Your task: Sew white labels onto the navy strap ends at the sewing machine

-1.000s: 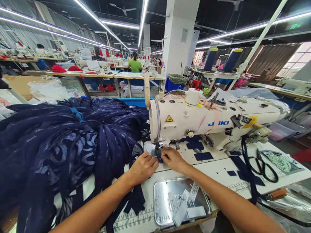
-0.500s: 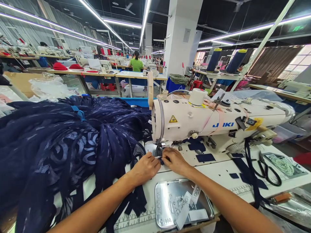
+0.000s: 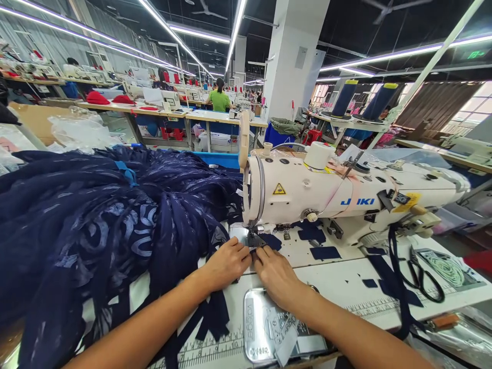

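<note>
Both hands sit at the needle end of the sewing machine (image 3: pixel 346 197), fingertips meeting just in front of the presser foot (image 3: pixel 253 240). The left hand (image 3: pixel 226 264) lies knuckles up with the fingers curled together, their tips pressing a small navy strip (image 3: pixel 257 249) to the machine bed; whether thumb and finger actually nip the cloth is hidden by the knuckles. The right hand (image 3: pixel 274 274) comes in from 5 o'clock, fingers flat and close together, tips on the same strip from the other side.

The strip lies at 12 o'clock from both hands, right at the fingertips and touching the foot. Its long axis looks to run from 6 to 12 o'clock, into the foot, though most of it is covered. Neither hand is clearly nearer; the left tips sit at 9 o'clock of the strip, the right at 3 o'clock.

A big heap of navy patterned fabric (image 3: pixel 96 230) fills the table from 9 to 11 o'clock, brushing the left forearm. Under the right wrist, at 6 o'clock, lies a shiny metal tray (image 3: pixel 255 328) holding white labels (image 3: pixel 286 333). Loose navy patches (image 3: pixel 325 252) lie on the bed at 2 o'clock, and black scissors (image 3: pixel 423 277) rest well apart at 3 o'clock, beside a hanging navy band (image 3: pixel 395 277).
</note>
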Tool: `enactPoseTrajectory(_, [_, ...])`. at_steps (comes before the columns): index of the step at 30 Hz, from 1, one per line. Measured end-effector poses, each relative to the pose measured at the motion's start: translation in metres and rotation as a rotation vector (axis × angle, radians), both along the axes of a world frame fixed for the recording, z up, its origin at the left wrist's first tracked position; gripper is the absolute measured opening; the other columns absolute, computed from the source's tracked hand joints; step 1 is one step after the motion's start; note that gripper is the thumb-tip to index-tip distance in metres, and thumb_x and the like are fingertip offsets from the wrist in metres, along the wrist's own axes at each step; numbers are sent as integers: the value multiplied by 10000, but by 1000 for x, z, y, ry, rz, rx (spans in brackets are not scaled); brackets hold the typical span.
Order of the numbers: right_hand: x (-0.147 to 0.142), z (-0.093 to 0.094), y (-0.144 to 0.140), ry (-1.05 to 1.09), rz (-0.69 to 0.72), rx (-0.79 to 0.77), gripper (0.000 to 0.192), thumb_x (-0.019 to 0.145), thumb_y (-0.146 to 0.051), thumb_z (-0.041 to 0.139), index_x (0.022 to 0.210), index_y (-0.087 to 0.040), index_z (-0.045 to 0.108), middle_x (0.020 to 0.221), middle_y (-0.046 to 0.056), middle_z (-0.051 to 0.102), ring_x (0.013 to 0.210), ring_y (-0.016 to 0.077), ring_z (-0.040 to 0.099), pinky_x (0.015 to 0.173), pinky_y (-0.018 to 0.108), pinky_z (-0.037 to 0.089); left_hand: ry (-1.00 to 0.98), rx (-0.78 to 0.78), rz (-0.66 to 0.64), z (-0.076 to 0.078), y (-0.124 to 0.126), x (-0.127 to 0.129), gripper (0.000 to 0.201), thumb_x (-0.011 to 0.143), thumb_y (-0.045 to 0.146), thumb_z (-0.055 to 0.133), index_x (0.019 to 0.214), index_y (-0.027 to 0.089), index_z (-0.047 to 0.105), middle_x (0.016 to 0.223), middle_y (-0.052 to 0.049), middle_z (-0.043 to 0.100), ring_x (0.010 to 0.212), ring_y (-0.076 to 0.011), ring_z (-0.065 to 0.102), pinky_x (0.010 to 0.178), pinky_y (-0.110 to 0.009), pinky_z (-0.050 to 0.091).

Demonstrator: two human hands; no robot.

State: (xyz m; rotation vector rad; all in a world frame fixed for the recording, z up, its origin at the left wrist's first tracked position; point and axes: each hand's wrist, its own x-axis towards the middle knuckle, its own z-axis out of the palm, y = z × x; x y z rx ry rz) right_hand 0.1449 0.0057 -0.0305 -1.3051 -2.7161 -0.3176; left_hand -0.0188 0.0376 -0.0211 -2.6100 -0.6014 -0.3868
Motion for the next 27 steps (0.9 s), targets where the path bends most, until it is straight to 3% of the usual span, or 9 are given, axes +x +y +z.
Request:
enactPoseTrajectory(5, [12,6,12,-124,224,49,176,776,-51,466,891,-79,597,890,130,567,818,204,506,664,302,458,-77,-167,-25,7,-6,-14,93,763,159,519,678,163,555,852,-23,621,878,-187,529,854,-382,337])
enactPoseTrajectory(8, [26,7,27,-132,333,87,244,805,-53,430,1005,-78,568,993,130,575,877,194,517,714,290,462,-108,-256,-52,1,-7,-10,89,777,130,491,754,161,571,945,-26,634,938,-154,537,911,-328,340])
enactPoseTrajectory(12, [36,3,40,-116,298,102,316,784,-37,448,1081,-82,544,1085,119,578,945,203,538,725,288,482,-93,-315,56,-5,-5,8,120,782,85,469,730,143,559,889,-53,650,846,-140,581,850,-305,407])
enactPoseTrajectory(17, [40,-2,45,-62,252,95,418,750,-17,462,1157,-105,504,1174,124,545,910,192,579,621,267,512,-80,-292,163,-6,-4,23,127,751,35,476,737,129,560,848,-65,649,790,-151,591,808,-309,441])
enactPoseTrajectory(27, [46,-9,52,-37,245,50,517,733,2,448,1229,-141,450,1214,114,518,948,200,568,667,282,516,-135,-257,193,-12,-5,28,118,756,45,480,746,119,572,822,-70,650,814,-175,591,781,-306,452])
